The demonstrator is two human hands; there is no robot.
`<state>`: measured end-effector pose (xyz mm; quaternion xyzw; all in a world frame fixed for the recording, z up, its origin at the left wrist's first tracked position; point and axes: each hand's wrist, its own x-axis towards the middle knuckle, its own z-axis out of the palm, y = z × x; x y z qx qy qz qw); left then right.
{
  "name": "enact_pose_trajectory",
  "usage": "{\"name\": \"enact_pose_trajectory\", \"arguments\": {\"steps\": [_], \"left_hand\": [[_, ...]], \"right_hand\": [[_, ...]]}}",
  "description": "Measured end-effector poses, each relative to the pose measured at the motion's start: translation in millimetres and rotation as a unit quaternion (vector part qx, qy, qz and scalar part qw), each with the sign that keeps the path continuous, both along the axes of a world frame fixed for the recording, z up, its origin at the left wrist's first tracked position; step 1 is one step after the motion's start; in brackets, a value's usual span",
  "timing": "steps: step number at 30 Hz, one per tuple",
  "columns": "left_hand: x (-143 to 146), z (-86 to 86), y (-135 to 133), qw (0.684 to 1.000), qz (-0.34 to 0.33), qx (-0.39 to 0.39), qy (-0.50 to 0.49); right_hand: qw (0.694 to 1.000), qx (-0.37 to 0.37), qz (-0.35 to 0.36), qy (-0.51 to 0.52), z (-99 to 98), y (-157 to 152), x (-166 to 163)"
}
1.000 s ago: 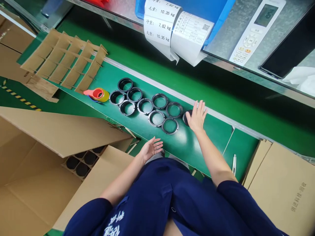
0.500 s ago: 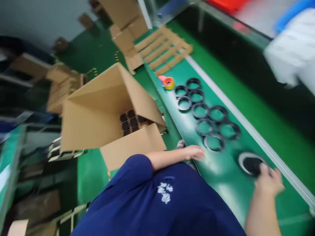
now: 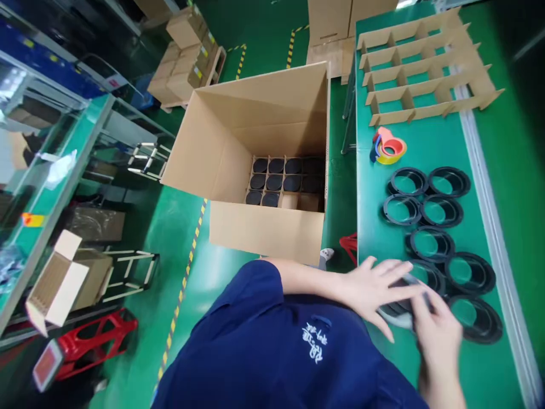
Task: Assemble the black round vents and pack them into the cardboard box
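A black round part with a grey rim [image 3: 400,319] lies partly hidden under my hands at the near edge of the green table. My left hand [image 3: 377,289] rests across it, palm down with the fingers spread. From the right, my right hand [image 3: 440,335] grips the same part, thumb and fingers bent at its edge. Several black rings [image 3: 470,272] lie on the table just beyond and beside my hands, one of them partly covered by my left fingers.
Left of the table stands a large open carton [image 3: 268,227] with black round pieces in a cardboard grid. A tape dispenser [image 3: 390,149] and a cardboard divider [image 3: 409,101] lie farther up the table. Red stools [image 3: 96,343] and a small open box [image 3: 70,284] are at left.
My left hand has moved right, onto the black round part. My right hand has brought that part closer to me, and the view has swung round.
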<state>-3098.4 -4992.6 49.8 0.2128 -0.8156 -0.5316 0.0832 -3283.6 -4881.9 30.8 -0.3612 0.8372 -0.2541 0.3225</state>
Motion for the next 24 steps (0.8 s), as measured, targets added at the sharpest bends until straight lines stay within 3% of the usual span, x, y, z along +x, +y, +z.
{"name": "enact_pose_trajectory", "arguments": {"steps": [3,6,9,12,14,17,20,24], "left_hand": [[58,-7.8,-29,0.995,0.052,-0.008,-0.08],[131,-18.8,-49,0.972,0.192,0.07,-0.114],[204,-30.8,-86,0.907,0.373,0.101,-0.167],[253,-69.1,-146,0.834,0.469,0.056,-0.285],[267,-113.8,-187,0.807,0.456,0.062,-0.369],[271,-191.6,-227,0.797,0.36,0.132,-0.467],[271,-256.2,-238,0.793,0.262,0.162,-0.525],[276,-307.5,-231,0.773,0.19,0.142,-0.588]], "right_hand": [[0.986,0.004,0.101,-0.134,-31.3,-68,56],[0.95,-0.014,0.21,-0.233,-62.1,-103,93],[0.963,-0.039,0.243,-0.109,-100.4,-98,97],[0.958,-0.046,0.275,0.066,-144.2,-76,81],[0.94,-0.027,0.317,0.119,-169.3,-62,69],[0.926,-0.003,0.346,0.152,-192.7,-48,58],[0.92,-0.015,0.347,0.18,-198.8,-42,54],[0.907,-0.044,0.36,0.212,-193.4,-40,55]]}}
